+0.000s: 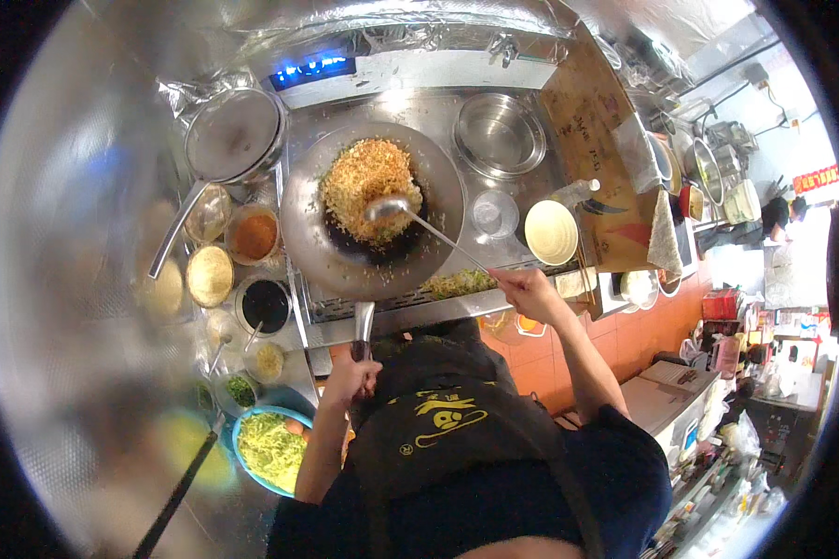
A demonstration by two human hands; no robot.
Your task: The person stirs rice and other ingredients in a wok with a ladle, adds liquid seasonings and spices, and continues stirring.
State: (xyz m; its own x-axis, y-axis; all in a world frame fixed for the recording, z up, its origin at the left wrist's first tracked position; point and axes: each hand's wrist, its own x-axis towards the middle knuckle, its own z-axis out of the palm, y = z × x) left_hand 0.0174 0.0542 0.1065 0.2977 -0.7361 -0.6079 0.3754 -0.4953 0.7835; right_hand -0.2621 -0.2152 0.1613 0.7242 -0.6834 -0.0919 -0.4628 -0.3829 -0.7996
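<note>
My left hand (354,378) grips the handle of a metal wok (440,189) on the stove. Fried rice (367,178), browned and flecked with green, is heaped in the wok toward its far side. From the right, my right hand (529,293) holds the long handle of a metal ladle (390,207). The ladle's bowl rests on the near part of the rice. Loose grains stick to the wok's inner wall.
Left of the wok stand seasoning bowls, including red-brown powder (255,234) and dark sauce (266,306). A lidded pot (234,136) lies behind them, and a blue-rimmed basin of shredded cabbage (271,447) nearer me. To the right are a steel basin (500,136), cream bowl (551,233) and cardboard screen (594,161).
</note>
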